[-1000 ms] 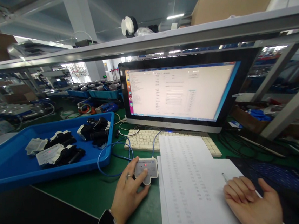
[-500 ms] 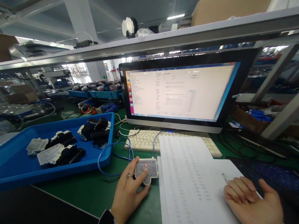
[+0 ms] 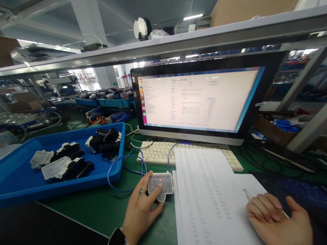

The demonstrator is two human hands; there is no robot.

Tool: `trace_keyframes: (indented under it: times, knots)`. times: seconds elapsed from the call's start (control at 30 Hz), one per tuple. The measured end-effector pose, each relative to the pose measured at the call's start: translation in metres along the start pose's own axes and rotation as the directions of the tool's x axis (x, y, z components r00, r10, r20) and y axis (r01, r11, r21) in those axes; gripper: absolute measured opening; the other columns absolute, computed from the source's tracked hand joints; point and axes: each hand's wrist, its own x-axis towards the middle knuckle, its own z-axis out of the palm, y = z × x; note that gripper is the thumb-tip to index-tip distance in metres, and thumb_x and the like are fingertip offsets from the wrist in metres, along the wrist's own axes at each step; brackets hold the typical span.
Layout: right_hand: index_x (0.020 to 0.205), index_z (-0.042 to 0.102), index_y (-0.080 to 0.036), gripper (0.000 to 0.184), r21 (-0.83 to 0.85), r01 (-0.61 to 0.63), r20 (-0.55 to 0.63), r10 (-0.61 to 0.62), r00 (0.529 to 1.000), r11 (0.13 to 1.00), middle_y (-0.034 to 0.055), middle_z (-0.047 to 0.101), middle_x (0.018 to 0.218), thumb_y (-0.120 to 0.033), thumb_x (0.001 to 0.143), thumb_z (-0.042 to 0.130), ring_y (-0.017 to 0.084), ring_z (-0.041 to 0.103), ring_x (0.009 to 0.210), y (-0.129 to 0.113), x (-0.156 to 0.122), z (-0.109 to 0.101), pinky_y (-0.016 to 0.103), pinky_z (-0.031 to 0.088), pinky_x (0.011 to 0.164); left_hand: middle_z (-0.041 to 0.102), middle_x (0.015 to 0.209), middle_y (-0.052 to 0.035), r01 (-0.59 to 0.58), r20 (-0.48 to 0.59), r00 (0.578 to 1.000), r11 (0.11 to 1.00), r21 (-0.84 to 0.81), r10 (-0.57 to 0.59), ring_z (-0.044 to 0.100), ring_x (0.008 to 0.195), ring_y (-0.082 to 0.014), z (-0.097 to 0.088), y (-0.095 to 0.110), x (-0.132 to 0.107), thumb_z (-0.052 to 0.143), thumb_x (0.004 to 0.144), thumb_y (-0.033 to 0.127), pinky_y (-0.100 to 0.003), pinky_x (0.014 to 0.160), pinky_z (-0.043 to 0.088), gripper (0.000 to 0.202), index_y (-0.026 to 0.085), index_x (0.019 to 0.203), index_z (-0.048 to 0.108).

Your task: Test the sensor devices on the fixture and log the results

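Observation:
My left hand (image 3: pixel 142 207), wearing a ring, grips a small white electronic box (image 3: pixel 165 186) by its left side. The thumb lies across its printed face, close to a lit red light. Blue cable (image 3: pixel 109 177) loops beside the box, and a blue lead rises from its top edge. At the right, my right hand (image 3: pixel 279 219) rests on the printed sheets (image 3: pixel 203 203), fingers curled and thumb held apart. A pen (image 3: pixel 247 195) sticks out past the curled fingers; the rest of it is hidden by the hand.
A blue tray (image 3: pixel 79 184) at the left bears several black and white parts. Behind my hands stand a white keyboard (image 3: pixel 157 152) and a lit monitor (image 3: pixel 201 99). A dark mouse mat (image 3: pixel 309 197) lies at the right, and a shelf (image 3: pixel 173 42) crosses above the monitor.
Both hands keep their grip and pose. The whole view has shifted very slightly; nothing else visibly moves.

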Motion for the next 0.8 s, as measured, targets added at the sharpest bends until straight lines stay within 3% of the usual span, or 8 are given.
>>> trace_keyframes:
  times: [0.47, 0.8]
  knots:
    - [0.061, 0.024, -0.022, 0.025, 0.022, 0.001, -0.017, 0.0, 1.0, 1.0, -0.0087, 0.01, 0.054, -0.021, 0.069, 0.048, 0.009, 0.017, 0.037, -0.0003, 0.0002, 0.0024, 0.024, 0.017, 0.033, 0.038, 0.138, -0.0167, 0.001, -0.01, 1.0, 1.0, -0.007, -0.001, 0.044, 0.123, -0.032, 0.0021, -0.0012, -0.0021, 0.061, 0.077, 0.017, -0.047, 0.094, 0.048, 0.031, 0.018, 0.108, 0.059]
    - [0.061, 0.025, -0.023, 0.028, -0.072, 0.013, 0.051, -0.009, 0.999, 0.997, -0.0095, 0.019, 0.049, -0.022, 0.067, 0.052, 0.009, 0.022, 0.036, -0.0016, 0.0039, -0.0064, 0.023, 0.022, 0.033, 0.039, 0.138, -0.0153, 0.002, -0.015, 1.0, 1.0, -0.004, -0.002, 0.044, 0.123, -0.031, 0.0014, -0.0006, -0.0015, 0.062, 0.077, 0.019, -0.046, 0.094, 0.049, 0.033, 0.02, 0.11, 0.058]
